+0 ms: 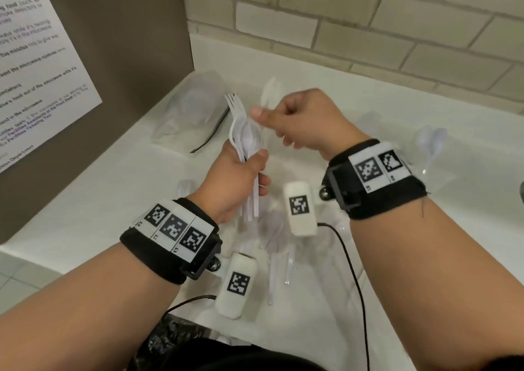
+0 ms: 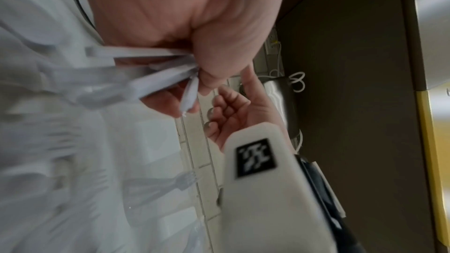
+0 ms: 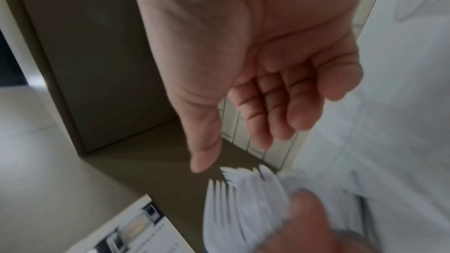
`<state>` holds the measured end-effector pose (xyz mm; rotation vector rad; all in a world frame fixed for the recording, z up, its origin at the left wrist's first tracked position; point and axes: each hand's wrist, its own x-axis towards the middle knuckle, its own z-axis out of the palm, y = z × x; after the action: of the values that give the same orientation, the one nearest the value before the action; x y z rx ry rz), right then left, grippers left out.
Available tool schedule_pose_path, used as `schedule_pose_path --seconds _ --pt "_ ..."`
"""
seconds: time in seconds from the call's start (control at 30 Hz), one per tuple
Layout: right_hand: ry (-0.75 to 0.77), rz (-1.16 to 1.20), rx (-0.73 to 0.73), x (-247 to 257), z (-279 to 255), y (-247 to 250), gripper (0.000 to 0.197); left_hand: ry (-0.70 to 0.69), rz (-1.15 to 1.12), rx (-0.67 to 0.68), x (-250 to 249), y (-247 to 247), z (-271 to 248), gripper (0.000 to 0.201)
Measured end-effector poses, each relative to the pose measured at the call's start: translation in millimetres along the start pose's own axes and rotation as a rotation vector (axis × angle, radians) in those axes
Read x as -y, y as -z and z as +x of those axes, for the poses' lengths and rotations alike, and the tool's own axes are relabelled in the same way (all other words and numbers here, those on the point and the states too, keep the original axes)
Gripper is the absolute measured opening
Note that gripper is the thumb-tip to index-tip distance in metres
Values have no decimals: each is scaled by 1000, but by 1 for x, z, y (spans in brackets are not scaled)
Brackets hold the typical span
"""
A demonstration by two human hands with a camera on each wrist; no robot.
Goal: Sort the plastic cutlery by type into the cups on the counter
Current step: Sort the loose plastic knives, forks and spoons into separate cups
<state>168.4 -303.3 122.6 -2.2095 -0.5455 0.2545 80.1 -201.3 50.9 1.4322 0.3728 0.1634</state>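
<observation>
A white notice (image 1: 42, 67) on the brown panel carries mostly blurred print; "five minutes", "microwave" and "out of the microwave" can be read. The wristbands (image 1: 173, 229) bear square coded markers, no words.

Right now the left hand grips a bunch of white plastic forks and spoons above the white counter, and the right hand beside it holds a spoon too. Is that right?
Not quite. The left hand does grip the bunch of white plastic forks and spoons above the white counter, but the right hand beside it holds nothing: the right wrist view shows its fingers loosely curled and bare.
</observation>
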Motion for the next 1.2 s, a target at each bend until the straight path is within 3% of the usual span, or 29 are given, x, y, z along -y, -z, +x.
schedule_pose_path --seconds 0.1,0.27,0.47,0.57,0.63,0.77,0.9,1.0,1.1,1.2 --pt "-31 -84 18 -5 -15 -5 53 -17 31 43 0 -11 1 28" --pt "-54 -34 -34 -16 -22 -4 19 -5 47 45 8 -22 -2 30" --pt "43 24 -322 -22 -19 -3 29 -16 126 66 14 -32 -8 34" --pt "105 352 -496 -13 -21 11 16 -25 146 84 15 -34 -13 30" --pt "141 482 -471 -5 -24 21 13 -31 135 94 14 -34 -15 32" --pt "134 357 -342 -8 -22 21 17 -31 120 136 9 -32 -20 42" --pt "-47 279 -163 -22 -19 11 23 -35 121 133 7 -31 -18 33" --pt "-129 452 -49 -27 -20 6 24 -54 143 145 7 -31 -18 38" --pt "-138 440 -56 -26 -19 5 10 -49 150 165 10 -31 -18 42" --pt "-123 377 -117 -26 -15 3 21 -84 190 204 11 -34 -19 49"
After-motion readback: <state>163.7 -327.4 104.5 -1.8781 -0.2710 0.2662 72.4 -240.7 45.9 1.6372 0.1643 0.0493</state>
